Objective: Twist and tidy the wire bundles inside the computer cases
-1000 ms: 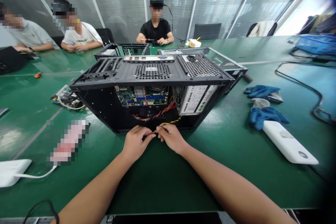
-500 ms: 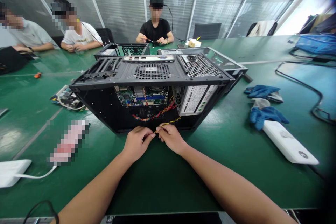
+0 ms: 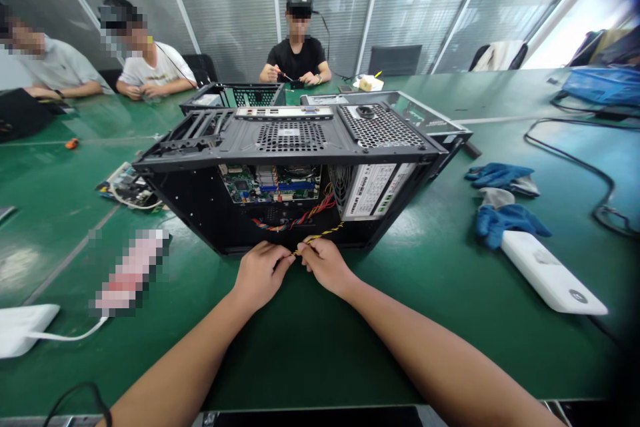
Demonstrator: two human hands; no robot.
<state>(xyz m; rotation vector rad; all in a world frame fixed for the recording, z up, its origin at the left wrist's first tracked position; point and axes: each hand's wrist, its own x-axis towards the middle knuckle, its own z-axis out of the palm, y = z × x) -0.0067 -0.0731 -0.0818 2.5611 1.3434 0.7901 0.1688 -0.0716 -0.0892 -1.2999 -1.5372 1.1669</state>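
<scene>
A black computer case (image 3: 295, 158) stands on the green table with its open side toward me. Inside it are a motherboard (image 3: 273, 183), a bundle of coloured wires (image 3: 300, 220) and a power supply (image 3: 373, 192) with a white label. From below the power supply a twisted yellow-and-black cable (image 3: 327, 232) runs out to my fingers. My left hand (image 3: 263, 273) pinches the cable near its outer stretch. Close beside it, my right hand (image 3: 323, 263) grips the same cable with thumb and fingers. The cable's far end is hidden by my hands.
Blue work gloves (image 3: 510, 217) and a white power bank (image 3: 553, 273) lie at right, near a black cable (image 3: 595, 170). At left are a blurred-out phone (image 3: 133, 270), a white charger (image 3: 25, 330) and a circuit board (image 3: 127, 187). Several people sit across the table behind other cases.
Almost nothing differs. Both hands stay closed on the yellow-and-black cable in the same place, and the case stands where it was.
</scene>
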